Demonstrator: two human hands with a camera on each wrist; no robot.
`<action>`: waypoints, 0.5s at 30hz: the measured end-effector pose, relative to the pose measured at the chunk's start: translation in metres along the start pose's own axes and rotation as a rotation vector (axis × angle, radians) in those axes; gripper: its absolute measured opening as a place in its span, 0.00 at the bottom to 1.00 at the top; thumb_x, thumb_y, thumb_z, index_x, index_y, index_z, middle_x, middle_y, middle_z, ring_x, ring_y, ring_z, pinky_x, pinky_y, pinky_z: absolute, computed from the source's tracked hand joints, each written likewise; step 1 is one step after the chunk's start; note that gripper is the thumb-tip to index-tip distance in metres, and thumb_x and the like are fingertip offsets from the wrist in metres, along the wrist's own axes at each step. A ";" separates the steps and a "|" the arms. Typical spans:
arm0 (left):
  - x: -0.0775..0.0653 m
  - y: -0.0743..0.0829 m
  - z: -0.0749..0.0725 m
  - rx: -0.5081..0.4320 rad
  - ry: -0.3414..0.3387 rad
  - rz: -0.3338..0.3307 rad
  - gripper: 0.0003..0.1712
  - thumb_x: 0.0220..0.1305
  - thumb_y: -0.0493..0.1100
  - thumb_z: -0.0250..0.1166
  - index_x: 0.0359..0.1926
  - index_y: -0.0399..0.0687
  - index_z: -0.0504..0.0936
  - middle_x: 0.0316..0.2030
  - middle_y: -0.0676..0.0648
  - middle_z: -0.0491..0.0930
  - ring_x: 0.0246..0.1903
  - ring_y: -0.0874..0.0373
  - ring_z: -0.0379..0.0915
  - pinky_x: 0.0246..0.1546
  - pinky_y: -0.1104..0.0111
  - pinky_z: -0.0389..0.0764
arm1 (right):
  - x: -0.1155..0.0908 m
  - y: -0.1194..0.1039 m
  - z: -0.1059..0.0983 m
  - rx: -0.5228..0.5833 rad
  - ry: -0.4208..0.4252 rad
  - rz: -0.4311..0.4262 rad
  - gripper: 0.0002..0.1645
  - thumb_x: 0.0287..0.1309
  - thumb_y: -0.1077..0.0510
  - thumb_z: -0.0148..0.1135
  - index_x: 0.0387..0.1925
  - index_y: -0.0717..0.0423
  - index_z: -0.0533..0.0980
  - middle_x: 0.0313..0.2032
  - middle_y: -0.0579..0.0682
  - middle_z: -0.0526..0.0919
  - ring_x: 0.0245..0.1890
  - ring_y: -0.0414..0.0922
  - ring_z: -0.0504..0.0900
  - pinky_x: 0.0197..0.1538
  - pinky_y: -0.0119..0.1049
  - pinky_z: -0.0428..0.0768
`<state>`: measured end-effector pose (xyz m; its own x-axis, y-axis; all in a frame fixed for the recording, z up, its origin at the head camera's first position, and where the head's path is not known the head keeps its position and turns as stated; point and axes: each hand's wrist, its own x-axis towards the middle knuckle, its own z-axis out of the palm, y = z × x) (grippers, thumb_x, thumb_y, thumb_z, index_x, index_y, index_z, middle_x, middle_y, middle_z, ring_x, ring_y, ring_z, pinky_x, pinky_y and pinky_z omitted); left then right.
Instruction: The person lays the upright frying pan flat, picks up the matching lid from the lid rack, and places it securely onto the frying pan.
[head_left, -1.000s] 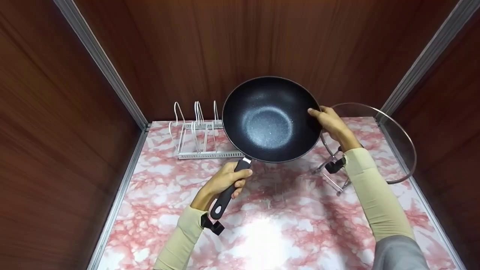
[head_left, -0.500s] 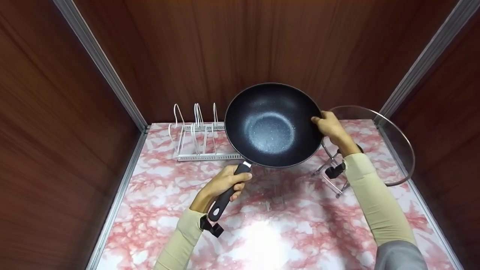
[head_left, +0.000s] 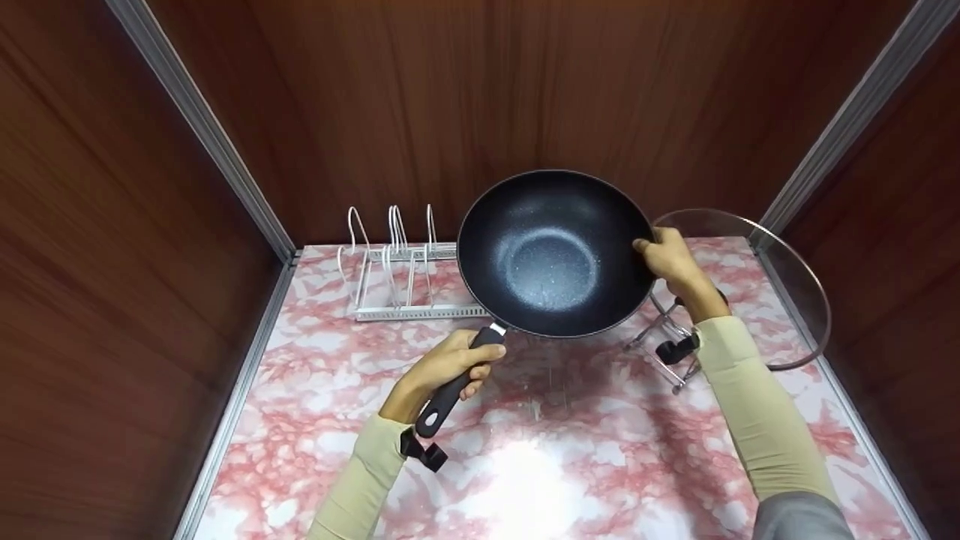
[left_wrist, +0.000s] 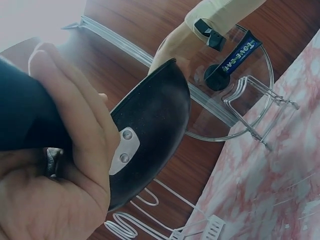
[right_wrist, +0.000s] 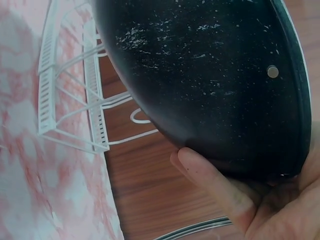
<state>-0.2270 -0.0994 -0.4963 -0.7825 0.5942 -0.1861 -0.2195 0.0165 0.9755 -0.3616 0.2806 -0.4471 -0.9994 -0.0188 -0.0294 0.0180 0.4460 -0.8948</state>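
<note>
A deep black wok (head_left: 551, 255) with a speckled inside is held up above the table, tilted so its inside faces the head camera. My left hand (head_left: 448, 365) grips its black handle (head_left: 442, 405), fingers wrapped round it. On the far right side my right hand (head_left: 670, 259) pinches the rim, thumb inside and fingers against the outer wall. Two rivets on a metal bracket (left_wrist: 125, 151) show where the handle joins the wok in the left wrist view. The scratched underside (right_wrist: 200, 75) fills much of the right wrist view.
Behind the wok at left stands a white wire rack (head_left: 409, 311), partly covered by it. At right a glass lid (head_left: 780, 300) with a metal rim leans upright in a small wire stand (head_left: 667, 352), partly behind my right arm. Wood-grain panels enclose the marbled table (head_left: 337, 450).
The wok has shifted slightly to the right and down, carried by both hands. My right hand has moved the same way; my left hand has barely moved.
</note>
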 end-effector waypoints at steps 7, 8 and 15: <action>0.000 0.003 -0.004 -0.008 -0.020 -0.012 0.16 0.78 0.46 0.60 0.31 0.46 0.70 0.15 0.56 0.64 0.09 0.67 0.66 0.11 0.76 0.70 | -0.005 0.004 0.000 0.073 0.012 0.040 0.21 0.78 0.63 0.49 0.61 0.79 0.72 0.34 0.45 0.84 0.31 0.33 0.84 0.39 0.26 0.84; 0.000 0.003 -0.004 -0.012 -0.022 -0.015 0.15 0.78 0.46 0.60 0.32 0.46 0.71 0.16 0.56 0.64 0.09 0.67 0.65 0.11 0.76 0.70 | -0.005 0.004 0.001 0.074 0.017 0.043 0.21 0.78 0.64 0.49 0.61 0.79 0.72 0.33 0.44 0.84 0.30 0.33 0.84 0.39 0.25 0.84; -0.004 0.007 -0.009 -0.047 -0.053 -0.030 0.11 0.77 0.44 0.60 0.37 0.44 0.72 0.17 0.56 0.65 0.10 0.67 0.66 0.12 0.76 0.71 | -0.008 0.007 0.004 0.131 0.024 0.068 0.20 0.77 0.65 0.49 0.59 0.80 0.72 0.29 0.42 0.84 0.28 0.33 0.84 0.37 0.26 0.85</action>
<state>-0.2305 -0.1084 -0.4902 -0.7438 0.6355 -0.2072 -0.2699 -0.0020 0.9629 -0.3531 0.2804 -0.4548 -0.9961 0.0295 -0.0831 0.0882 0.3246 -0.9417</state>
